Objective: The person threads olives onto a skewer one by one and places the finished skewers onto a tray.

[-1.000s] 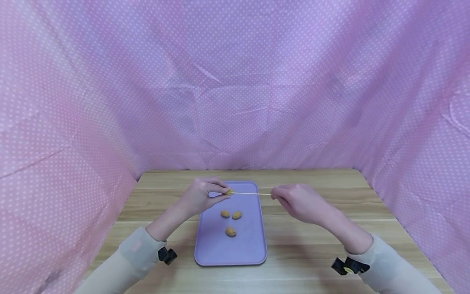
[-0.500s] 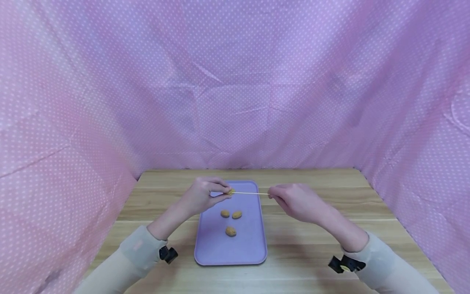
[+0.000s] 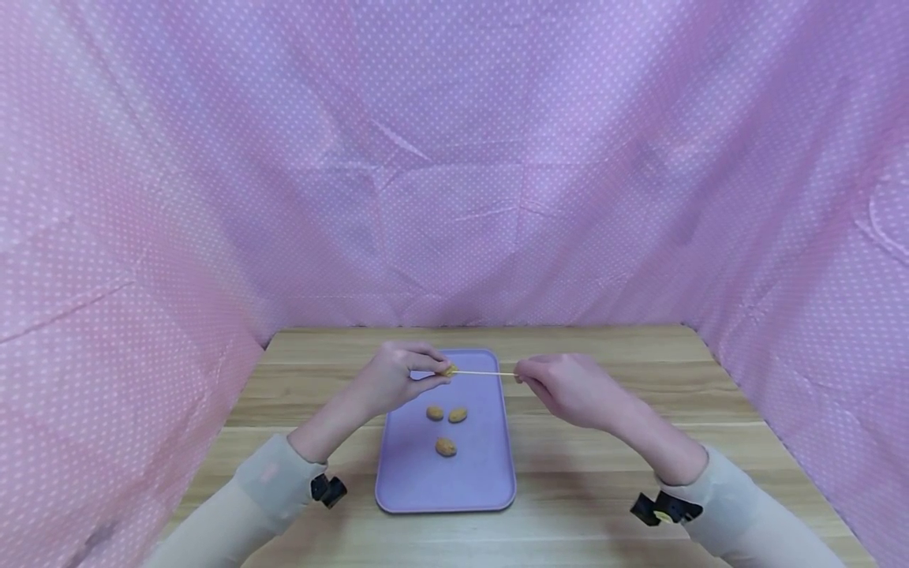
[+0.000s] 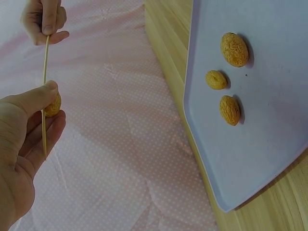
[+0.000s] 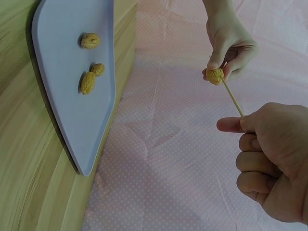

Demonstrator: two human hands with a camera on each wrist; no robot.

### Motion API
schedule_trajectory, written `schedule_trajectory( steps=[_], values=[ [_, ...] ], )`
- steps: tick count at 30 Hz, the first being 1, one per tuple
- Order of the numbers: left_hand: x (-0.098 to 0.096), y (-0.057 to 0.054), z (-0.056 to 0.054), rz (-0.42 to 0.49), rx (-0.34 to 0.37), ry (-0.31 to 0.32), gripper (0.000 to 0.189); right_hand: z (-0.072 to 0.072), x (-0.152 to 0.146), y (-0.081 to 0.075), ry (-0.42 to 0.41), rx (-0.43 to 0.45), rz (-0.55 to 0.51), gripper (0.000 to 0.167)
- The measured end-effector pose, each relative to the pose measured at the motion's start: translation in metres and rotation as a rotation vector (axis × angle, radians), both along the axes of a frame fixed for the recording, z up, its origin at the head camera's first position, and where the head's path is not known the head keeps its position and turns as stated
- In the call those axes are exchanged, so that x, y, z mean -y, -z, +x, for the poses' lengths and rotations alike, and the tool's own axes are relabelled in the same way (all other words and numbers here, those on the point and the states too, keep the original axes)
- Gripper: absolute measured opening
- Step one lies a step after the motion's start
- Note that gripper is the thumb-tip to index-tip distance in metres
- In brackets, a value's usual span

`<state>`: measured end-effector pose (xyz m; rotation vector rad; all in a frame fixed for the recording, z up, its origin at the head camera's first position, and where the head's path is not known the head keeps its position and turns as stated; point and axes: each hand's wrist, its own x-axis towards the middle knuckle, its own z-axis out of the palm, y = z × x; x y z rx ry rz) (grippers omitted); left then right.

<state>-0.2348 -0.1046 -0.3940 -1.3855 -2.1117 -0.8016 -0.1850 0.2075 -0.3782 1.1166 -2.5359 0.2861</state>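
Note:
My left hand [image 3: 394, 377] pinches a wrinkled yellow-brown oval fruit [image 5: 215, 76] between thumb and fingers, above the far part of the lilac tray. My right hand [image 3: 574, 390] pinches the other end of a thin bamboo skewer [image 3: 486, 373], held level between both hands. In the right wrist view the skewer meets the fruit's near side. Its pointed end shows beyond the fruit in the left wrist view; whether it pierces the fruit or passes alongside, I cannot tell. Three similar fruits lie on the tray: one left [image 3: 435, 413], one right [image 3: 458, 415], one nearer [image 3: 446, 447].
The lilac tray [image 3: 476, 481] has a low raised rim and lies on a wood-grain table [image 3: 604, 489]. Pink dotted cloth [image 3: 454, 237] hangs behind the table and along both sides. Black wrist cameras [image 3: 328, 491] sit at the sleeve cuffs.
My right hand has moved slightly left towards my left hand, and less of the skewer shows between them. My left hand has shifted a little to the right. The tray's fruits stay put.

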Motion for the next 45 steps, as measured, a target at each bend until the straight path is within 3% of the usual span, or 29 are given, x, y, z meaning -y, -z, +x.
schedule_trajectory(
  steps=[45],
  values=[
    [-0.01, 0.001, -0.002, -0.019, 0.016, 0.027, 0.019, -0.003, 0.012, -0.001, -0.003, 0.081, -0.001, 0.012]
  ],
)
